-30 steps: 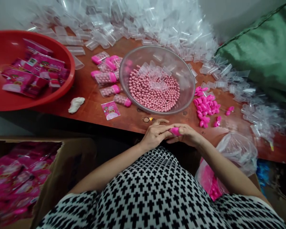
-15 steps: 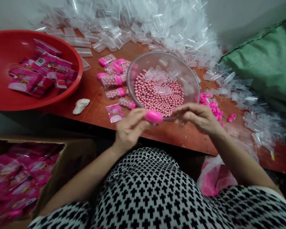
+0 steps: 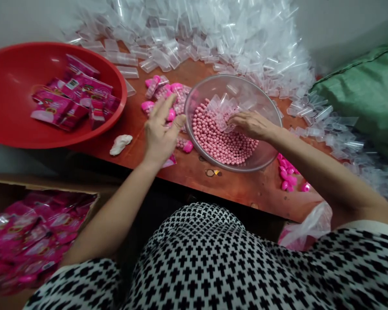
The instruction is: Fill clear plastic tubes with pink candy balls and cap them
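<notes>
My left hand [image 3: 161, 135] is over a group of filled clear containers with pink caps [image 3: 177, 92], its thumb and fingers spread and nothing held in its grip. Inside the grey see-through bowl [image 3: 274, 155], my right hand [image 3: 250, 124] has its fingers together at the clear plastic tubes [image 3: 220, 107], its fingertips on one of them. Those tubes lie on a heap of small pink beads [image 3: 224, 148]. Loose pink caps [image 3: 288, 174] sit on the table right of the bowl, partly under my right forearm. A printed pink card [image 3: 170, 161] is mostly hidden by my left hand.
A red basin [image 3: 123, 97] with pink packets stands at the left. Clear tubes [image 3: 194, 30] are piled along the back and right side. A white lump [image 3: 120, 144] lies near the table's front edge. Below left is a cardboard box [image 3: 95, 200] of pink packets.
My left hand has moved up and left to the filled containers and let go of the pink-capped container. My right hand has gone from the bowl's front rim into the bowl.
</notes>
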The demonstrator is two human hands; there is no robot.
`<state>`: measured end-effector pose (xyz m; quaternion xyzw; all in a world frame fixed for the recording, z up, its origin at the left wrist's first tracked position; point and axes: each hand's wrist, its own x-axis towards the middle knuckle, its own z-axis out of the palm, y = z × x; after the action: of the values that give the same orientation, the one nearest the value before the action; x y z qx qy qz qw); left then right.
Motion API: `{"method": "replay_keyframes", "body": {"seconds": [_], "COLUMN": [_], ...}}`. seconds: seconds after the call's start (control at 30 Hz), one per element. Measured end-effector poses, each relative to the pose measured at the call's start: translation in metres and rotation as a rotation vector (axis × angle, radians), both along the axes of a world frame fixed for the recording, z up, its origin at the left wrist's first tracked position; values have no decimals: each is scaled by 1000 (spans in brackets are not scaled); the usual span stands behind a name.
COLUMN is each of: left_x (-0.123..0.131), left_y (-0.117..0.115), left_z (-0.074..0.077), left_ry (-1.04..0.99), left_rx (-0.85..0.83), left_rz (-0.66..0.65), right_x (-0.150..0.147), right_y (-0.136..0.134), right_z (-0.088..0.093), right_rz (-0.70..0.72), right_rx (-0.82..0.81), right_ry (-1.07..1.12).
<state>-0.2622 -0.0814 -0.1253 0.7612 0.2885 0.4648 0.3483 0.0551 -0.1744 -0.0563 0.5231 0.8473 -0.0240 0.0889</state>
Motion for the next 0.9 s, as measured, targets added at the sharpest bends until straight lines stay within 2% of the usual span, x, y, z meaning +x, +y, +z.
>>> {"method": "replay_keyframes", "body": {"seconds": [0.13, 0.2, 0.27, 0.43, 0.5, 0.6, 0.7, 0.8, 0.9], "left_x": [10, 16, 20, 21, 20, 20, 19, 19, 23], "left_y": [-49, -60, -64, -66, -67, -67, -66, -66, -68], "left_z": [9, 8, 6, 2, 2, 1, 5, 19, 43], "left_ry": [39, 46, 44, 46, 50, 62, 87, 113, 123], "left_rx": [63, 88, 93, 98, 97, 99, 118, 174, 169], "left_rz": [-33, -45, -31, -14, -3, 8, 15, 47, 25], "right_x": [-5, -8, -17, -64, -82, -90, -78, -65, -63], "right_y": [-18, -24, -23, -6, -1, 0, -7, -19, -31], "right_z": [22, 27, 24, 1, -6, -13, -14, -9, 2], "right_rz": [-282, -359, -369, -81, -31, -134, -333, -469, -495], "right_rx": [-68, -125, -167, -244, -271, -336, -464, -536, -541], "right_ry": [-273, -402, -390, -76, 21, 298, 768, 1126, 1320]}}
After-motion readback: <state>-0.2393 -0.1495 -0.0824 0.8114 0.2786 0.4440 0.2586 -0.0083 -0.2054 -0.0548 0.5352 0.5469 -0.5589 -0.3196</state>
